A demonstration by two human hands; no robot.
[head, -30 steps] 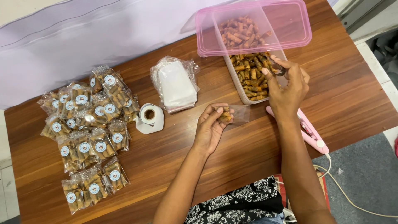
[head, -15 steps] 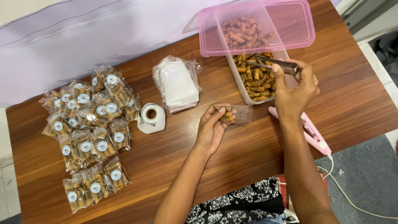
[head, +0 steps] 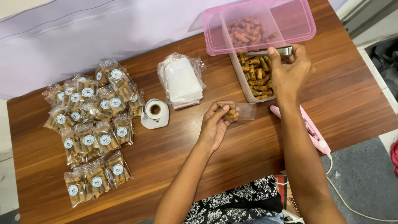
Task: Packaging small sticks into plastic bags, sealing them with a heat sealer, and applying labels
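My left hand [head: 215, 124] holds a small clear plastic bag [head: 239, 112] with a few brown snack rolls inside, just above the wooden table [head: 174, 153]. My right hand [head: 290, 72] grips metal tongs [head: 278, 51] over the clear tub of brown snack rolls [head: 253, 76]. The tongs' tips point left across the tub. The tub's pink lid [head: 290, 25] leans behind it, with more rolls seen through it.
Several sealed snack packets with round stickers [head: 89, 124] lie piled at the left. A roll of stickers [head: 154, 111] and a stack of empty clear bags [head: 181, 81] sit mid-table. A pink heat sealer [head: 311, 132] with a white cord lies at the right, near the table's edge.
My right hand has lifted the tongs from inside the tub and moved them up toward the tub's far end. The left hand with the bag has stayed put.
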